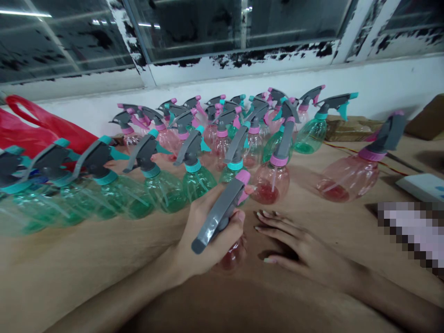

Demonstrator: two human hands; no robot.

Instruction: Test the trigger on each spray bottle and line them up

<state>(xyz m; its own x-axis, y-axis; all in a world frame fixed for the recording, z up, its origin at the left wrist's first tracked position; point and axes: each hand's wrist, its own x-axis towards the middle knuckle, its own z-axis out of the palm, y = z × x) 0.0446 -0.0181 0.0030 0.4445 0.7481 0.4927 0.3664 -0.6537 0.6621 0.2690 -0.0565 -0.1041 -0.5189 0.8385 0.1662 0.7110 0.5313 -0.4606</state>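
My left hand (208, 233) is wrapped round a pink spray bottle (231, 256) with a grey trigger head (222, 210), holding it upright on the wooden table (104, 268). My right hand (294, 240) lies flat on the table just right of that bottle, fingers stretched out, holding nothing. Behind them stand several green spray bottles (163, 187) in a row on the left and several pink ones (270, 178) clustered in the middle.
One pink spray bottle (350, 173) stands apart at the right. A red plastic bag (38, 125) lies at the far left. A white box (423, 185) and brown packaging (350, 127) sit at the right, below a white wall and window.
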